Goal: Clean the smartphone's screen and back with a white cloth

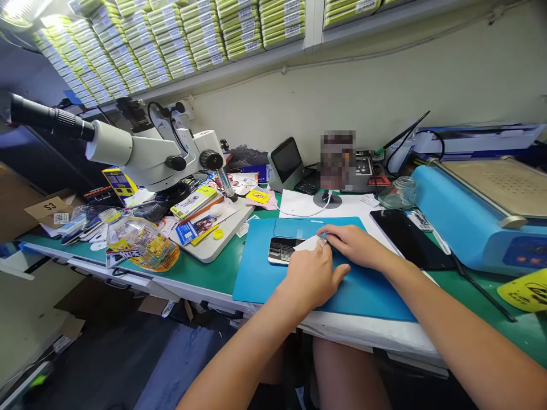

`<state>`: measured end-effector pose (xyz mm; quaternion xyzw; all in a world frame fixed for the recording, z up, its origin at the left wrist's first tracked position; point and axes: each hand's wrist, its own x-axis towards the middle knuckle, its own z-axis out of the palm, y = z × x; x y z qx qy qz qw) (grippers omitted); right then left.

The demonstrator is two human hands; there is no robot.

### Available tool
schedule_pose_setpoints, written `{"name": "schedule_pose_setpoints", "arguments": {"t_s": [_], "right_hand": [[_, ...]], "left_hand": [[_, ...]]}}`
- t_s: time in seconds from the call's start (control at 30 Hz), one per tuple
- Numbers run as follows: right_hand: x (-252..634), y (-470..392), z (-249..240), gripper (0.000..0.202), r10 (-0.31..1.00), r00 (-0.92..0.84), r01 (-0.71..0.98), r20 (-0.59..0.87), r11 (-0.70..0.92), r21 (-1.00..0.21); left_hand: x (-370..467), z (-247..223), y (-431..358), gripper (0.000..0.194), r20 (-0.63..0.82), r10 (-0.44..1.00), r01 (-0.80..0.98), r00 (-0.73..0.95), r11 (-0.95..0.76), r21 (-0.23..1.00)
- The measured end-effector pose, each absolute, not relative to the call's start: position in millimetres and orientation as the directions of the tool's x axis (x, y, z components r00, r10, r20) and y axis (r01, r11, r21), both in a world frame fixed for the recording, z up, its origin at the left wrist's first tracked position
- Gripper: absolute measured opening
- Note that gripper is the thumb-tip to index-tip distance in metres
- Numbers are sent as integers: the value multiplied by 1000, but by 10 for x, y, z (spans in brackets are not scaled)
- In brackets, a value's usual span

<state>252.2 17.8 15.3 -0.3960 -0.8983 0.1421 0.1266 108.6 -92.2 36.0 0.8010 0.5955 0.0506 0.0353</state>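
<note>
A phone (280,251) with a dark, reflective face lies flat on a blue mat (260,282). Over its right part extends a small piece of white paper (305,244). My left hand (311,273) bends its fingers onto this paper, thumb sticking out to the right. From the right, my right hand (352,245) meets it, fingertips closed at the paper's right end. The exact grip is partly hidden by the fingers. Just behind the phone lies a clear, thin rectangular sheet (293,228), which looks like a screen protector.
A microscope (158,159) stands left on a white base (213,247), beside a plastic bottle (145,242). Behind the mat are a small display (287,160) and a blurred-out upright object (337,160). A dark tablet (410,239), glass jar (401,193) and blue machine (461,210) occupy the right.
</note>
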Motion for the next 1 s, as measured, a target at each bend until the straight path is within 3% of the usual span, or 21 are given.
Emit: {"name": "schedule_pose_setpoints", "arguments": {"t_s": [0.27,0.53,0.8,1.0], "right_hand": [[2529,165,142,38,756,-646,684,105,635,-360],[2542,189,132,38,750,-652,677,108,640,-364],[2526,148,174,40,760,-644,685,88,624,-376],[2512,133,215,41,769,-635,701,81,616,-360]], "left_hand": [[1036,279,-1344,61,12,966,958,257,-257,130],[1184,336,-978,63,20,959,950,283,-283,133],[1153,280,-1349,65,-11,962,956,273,-270,118],[1222,339,-1121,62,9,959,952,284,-283,119]]}}
